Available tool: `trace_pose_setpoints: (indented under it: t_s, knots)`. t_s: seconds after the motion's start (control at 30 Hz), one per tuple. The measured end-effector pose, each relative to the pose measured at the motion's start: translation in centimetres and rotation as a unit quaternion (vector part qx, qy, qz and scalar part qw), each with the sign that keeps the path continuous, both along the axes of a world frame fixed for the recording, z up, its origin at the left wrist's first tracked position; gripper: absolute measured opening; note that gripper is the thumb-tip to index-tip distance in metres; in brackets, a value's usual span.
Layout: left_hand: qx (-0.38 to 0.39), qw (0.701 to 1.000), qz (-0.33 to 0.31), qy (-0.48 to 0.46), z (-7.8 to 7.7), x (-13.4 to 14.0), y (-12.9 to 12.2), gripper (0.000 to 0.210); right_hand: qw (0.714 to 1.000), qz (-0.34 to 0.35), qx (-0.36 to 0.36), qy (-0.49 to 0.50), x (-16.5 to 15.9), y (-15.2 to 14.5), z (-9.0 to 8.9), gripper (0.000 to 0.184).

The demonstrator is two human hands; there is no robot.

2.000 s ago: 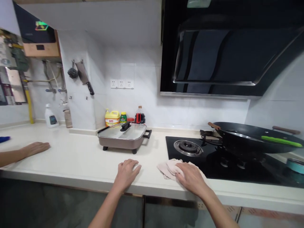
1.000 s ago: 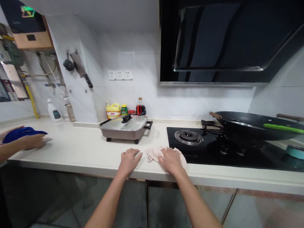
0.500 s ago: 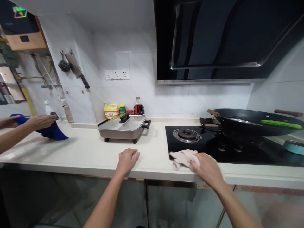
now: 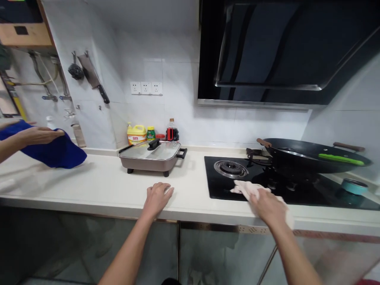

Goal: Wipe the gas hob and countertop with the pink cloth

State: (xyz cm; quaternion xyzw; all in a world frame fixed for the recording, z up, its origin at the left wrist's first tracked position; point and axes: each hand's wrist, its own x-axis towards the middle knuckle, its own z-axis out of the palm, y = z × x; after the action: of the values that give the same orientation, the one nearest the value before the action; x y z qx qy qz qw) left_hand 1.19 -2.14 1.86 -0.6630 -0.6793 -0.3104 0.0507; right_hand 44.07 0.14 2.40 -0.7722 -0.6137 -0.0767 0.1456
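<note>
Your right hand (image 4: pixel 268 206) grips the bunched cloth (image 4: pixel 246 187) across the hob's (image 4: pixel 222 191) front edge, though blur hides how firmly; flatten it under your palm and press evenly. Your left hand (image 4: pixel 157 198), empty and loosely open, rests on the counter (image 4: pixel 190 186): brace there.

From my end it's a kitchen: gas cooktop (image 4: pixel 219 189) with wok (image 4: pixel 286 159) at right, range hood (image 4: pixel 261 55) above, cleaver (image 4: pixel 92 75) hung far left, lidded pan (image 4: pixel 145 164) on the white counter (image 4: pixel 97 186).
</note>
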Motion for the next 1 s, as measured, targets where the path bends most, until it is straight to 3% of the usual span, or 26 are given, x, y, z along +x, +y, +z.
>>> trace_pose_setpoints:
  t_s: [0.17,0.27,0.57,0.8,1.0]
  knots:
    - [0.019,0.999,0.016,0.022,0.1,0.1,0.0,0.034,0.987,0.155,0.030,-0.011,-10.0,-1.1,0.4,0.044]
    - [0.018,0.999,0.027,0.035,0.4,0.4,-0.3,0.035,0.974,0.225,0.035,-0.002,-13.1,-1.7,0.4,0.046]
    - [-0.010,0.998,0.008,0.064,1.2,2.3,-0.7,0.030,0.961,0.278,0.002,0.010,-12.7,-1.4,1.1,0.051]
    - [0.017,0.999,-0.008,0.048,0.3,4.5,-0.7,0.036,0.963,0.270,0.000,0.024,-13.3,-0.3,1.0,0.051]
    - [0.037,0.999,-0.001,0.017,0.2,4.5,-0.7,0.038,0.955,0.296,-0.010,0.033,-16.9,-1.5,1.1,0.048]
